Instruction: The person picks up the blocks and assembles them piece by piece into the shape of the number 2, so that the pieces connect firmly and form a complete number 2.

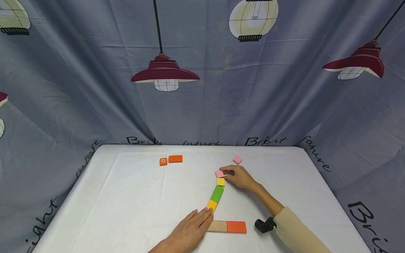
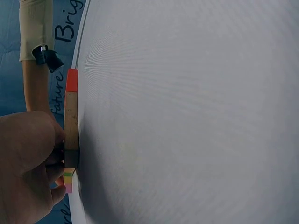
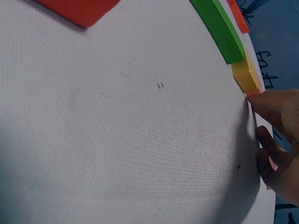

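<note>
In the head view my right hand pinches a pink block between thumb and fingers. That block sits at the far end of a curved row, against a small yellow block. A green block and another yellow block continue the row toward me. My left hand lies with its fingers extended, fingertips at the near yellow block, covering part of a bare wooden block. An orange-red block adjoins the wooden one. In the right wrist view the fingers largely hide the pink block.
A second pink block lies just beyond my right hand. At the back left are a small orange block with a white ring and a longer orange block. A white cloth covers the table; a printed curtain surrounds it.
</note>
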Available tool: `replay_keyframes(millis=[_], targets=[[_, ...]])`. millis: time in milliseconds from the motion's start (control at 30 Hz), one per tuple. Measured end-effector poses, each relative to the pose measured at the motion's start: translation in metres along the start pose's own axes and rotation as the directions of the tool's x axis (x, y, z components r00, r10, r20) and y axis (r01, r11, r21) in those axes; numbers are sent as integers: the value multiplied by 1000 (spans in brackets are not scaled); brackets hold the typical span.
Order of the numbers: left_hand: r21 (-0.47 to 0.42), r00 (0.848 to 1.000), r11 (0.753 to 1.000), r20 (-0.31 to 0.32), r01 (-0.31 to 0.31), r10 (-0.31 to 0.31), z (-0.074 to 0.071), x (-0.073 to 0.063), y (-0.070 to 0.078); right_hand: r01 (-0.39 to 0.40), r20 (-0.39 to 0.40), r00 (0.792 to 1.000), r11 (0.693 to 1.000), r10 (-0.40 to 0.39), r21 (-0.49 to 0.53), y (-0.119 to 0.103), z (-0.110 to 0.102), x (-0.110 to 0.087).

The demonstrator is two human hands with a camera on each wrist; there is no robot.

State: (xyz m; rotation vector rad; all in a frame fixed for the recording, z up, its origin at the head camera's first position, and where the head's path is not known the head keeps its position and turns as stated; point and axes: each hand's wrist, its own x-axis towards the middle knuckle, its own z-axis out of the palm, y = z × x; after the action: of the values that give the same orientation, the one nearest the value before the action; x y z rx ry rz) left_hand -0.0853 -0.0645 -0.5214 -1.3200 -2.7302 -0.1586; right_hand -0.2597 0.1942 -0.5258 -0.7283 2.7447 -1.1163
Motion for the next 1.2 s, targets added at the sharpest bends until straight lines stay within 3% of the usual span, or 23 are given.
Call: replay_keyframes(millis=[733,933,1200], targets=[[10,1000,1000,-10,1,-1,1,0,1,13,-21,1000,1000,-13,7,3,2,0],[13,1000,1000,-25,-5,5,3,0,1,-38,-129,991,999,42,30,8,-2,0],[16,1000,1000,-22,-2,3,3,0,0,-103,-303,948,995,97,-5,22,-13,6]])
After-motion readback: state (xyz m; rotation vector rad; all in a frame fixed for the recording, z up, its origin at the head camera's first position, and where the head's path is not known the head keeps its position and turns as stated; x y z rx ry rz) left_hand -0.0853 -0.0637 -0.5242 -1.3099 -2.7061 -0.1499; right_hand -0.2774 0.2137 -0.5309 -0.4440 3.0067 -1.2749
